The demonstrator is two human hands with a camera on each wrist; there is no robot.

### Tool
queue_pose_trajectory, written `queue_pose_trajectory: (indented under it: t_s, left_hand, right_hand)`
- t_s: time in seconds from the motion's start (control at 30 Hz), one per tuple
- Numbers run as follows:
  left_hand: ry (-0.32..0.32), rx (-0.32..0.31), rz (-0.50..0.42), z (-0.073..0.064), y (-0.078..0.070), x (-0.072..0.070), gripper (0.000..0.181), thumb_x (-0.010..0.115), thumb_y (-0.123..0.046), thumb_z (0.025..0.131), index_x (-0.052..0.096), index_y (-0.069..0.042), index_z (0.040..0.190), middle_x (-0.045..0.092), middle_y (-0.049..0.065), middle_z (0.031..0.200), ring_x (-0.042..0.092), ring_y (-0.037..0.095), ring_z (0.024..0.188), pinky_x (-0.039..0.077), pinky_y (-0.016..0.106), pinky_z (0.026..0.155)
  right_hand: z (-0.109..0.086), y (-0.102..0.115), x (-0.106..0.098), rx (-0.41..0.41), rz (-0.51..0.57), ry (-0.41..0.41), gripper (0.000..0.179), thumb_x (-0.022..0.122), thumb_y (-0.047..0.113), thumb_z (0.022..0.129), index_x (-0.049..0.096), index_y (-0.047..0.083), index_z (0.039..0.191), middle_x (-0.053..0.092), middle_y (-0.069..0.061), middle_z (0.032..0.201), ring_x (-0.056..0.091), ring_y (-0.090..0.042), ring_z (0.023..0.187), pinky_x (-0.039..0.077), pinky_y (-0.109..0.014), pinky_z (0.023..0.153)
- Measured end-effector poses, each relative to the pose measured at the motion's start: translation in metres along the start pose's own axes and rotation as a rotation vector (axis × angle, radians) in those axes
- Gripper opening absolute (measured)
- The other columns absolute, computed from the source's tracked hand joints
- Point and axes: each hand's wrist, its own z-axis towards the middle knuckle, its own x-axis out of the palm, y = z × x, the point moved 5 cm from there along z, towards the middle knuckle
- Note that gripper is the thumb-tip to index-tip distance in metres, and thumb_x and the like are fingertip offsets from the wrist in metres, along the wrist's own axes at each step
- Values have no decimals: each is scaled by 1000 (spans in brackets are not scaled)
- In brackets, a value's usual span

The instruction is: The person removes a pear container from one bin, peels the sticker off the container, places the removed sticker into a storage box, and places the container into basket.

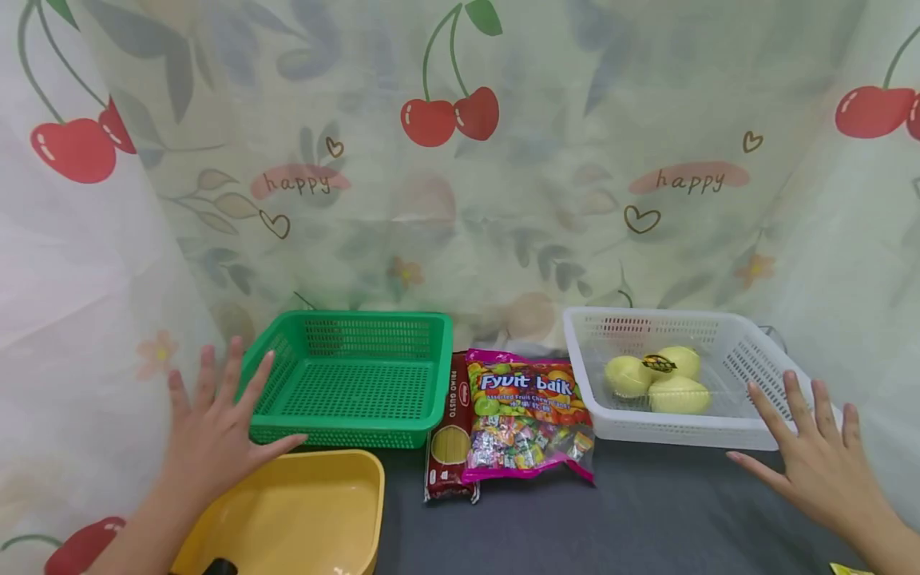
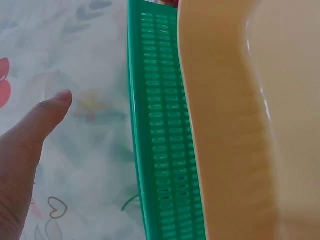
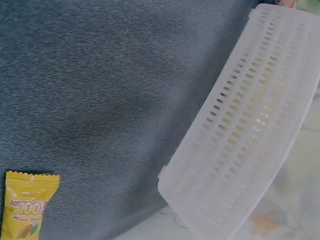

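My left hand [image 1: 216, 419] is held with its fingers spread, over the yellow basin [image 1: 309, 511] and the left side of the green basket [image 1: 352, 391]; it holds nothing. In the left wrist view one finger [image 2: 42, 117] points toward the green basket's side. My right hand [image 1: 826, 459], fingers also spread and holding nothing, is by the right front corner of the white basket [image 1: 690, 427]. Inside that basket lies a clear pack of pale yellow-green round fruit [image 1: 679, 395]. Between the two baskets, a bag of fruit candy [image 1: 528, 415] overlaps a dark red pasta packet [image 1: 449, 439].
A small yellow candy packet [image 3: 29, 207] lies on the dark grey cloth [image 3: 100, 90] in the right wrist view. A black object [image 1: 220, 567] shows at the basin's lower edge. Behind the baskets hangs a cherry-printed curtain [image 1: 460, 208], which also encloses both sides.
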Motion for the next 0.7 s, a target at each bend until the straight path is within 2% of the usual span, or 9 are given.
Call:
queue_pose_trajectory:
  t_s: [0.13, 0.33, 0.4, 0.5, 0.6, 0.7]
  left_hand:
    - [21, -14, 2, 6, -3, 5, 106, 14, -91, 69, 22, -21, 149, 3, 13, 158, -10, 33, 144, -15, 57, 112]
    - [216, -79, 44, 13, -7, 14, 110, 5, -92, 66, 13, -22, 151, -9, 11, 158, -12, 37, 143, -11, 63, 110]
    - [255, -95, 46, 16, -9, 16, 111, 5, -92, 65, 14, -21, 151, -10, 10, 157, -13, 37, 143, -10, 64, 110]
    - [263, -116, 32, 21, -12, 19, 112, 5, -92, 65, 15, -20, 151, -10, 9, 157, -15, 35, 143, -11, 64, 110]
    - [235, -130, 8, 26, -14, 23, 113, 7, -92, 65, 19, -18, 150, -9, 9, 157, -15, 35, 143, -9, 65, 109]
    - [240, -146, -17, 31, -17, 30, 111, 27, -91, 68, 20, -17, 150, -10, 9, 157, -16, 36, 143, -5, 68, 108]
  right_hand:
    - [3, 0, 0, 5, 10, 1, 104, 59, 67, 74, 0, 27, 150, -16, -12, 155, -20, -35, 140, -18, -62, 107]
    - [8, 0, -1, 22, 17, 17, 102, 58, 64, 77, -1, 26, 150, -16, -14, 155, -21, -35, 140, -19, -62, 106]
    - [10, 0, -1, 23, 21, 17, 101, 57, 64, 78, -2, 27, 150, -16, -13, 155, -22, -35, 140, -19, -62, 106]
    - [12, -1, -1, 27, 28, 18, 100, 57, 64, 79, -2, 27, 150, -18, -12, 155, -22, -34, 140, -19, -62, 106]
    - [14, -1, 0, 36, 35, 34, 98, 56, 62, 80, -3, 26, 150, -19, -12, 154, -23, -34, 139, -21, -61, 106]
    - [17, 0, 3, 37, 32, 51, 96, 55, 60, 83, -4, 25, 150, -20, -12, 154, -24, -35, 139, -22, -60, 105]
